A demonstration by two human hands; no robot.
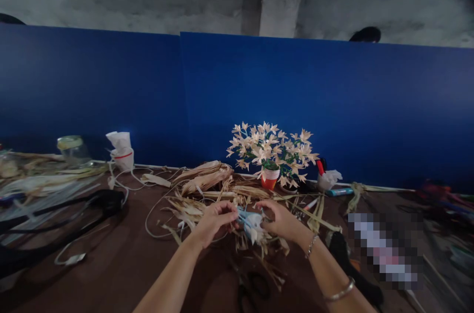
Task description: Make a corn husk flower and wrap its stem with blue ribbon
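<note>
Between my hands is a small bunch of pale flowers (254, 232) with light blue stems (242, 215). The thumb and fingers of my left hand (218, 218) are pinched on the blue stems. My right hand (280, 221) curls around the other side of the bunch, with its lower fingers against the pale petals; part of its grip is hidden. Below the bunch, a pair of dark-handled scissors (252, 289) lies on the brown table. Behind my hands stands a red and white cup (270, 177) filled with cream-coloured star-shaped flowers (264, 141) on green stems.
Dried husks (205, 177) lie heaped behind my left hand. A white cord (148, 224) loops across the left side, near a white cup (123, 159) and a glass jar (74, 151). To the right are a black glue gun-like tool (346, 258) and a teal tube (339, 192).
</note>
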